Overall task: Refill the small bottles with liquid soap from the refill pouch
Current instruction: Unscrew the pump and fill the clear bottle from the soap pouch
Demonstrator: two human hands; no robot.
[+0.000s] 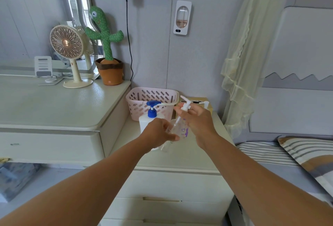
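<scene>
Above the nightstand (180,159) the left hand (158,131) curls round a small bottle (180,128) — clear, with purple print, tilted. The right hand (198,119) pinches the white pump (185,107), whose tube slants down to the bottle's neck. Just behind stands a white dispenser (152,116) with a blue top — then a pink basket (140,98).

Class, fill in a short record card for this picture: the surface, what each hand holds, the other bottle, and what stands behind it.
surface: white bedside cabinet
left hand: grips small clear bottle, tilted
right hand: pinches white pump head, raised above the bottle's neck
other bottle: large white bottle with blue pump, upright, just behind the left hand
behind: pink basket, at the back of the cabinet
</scene>
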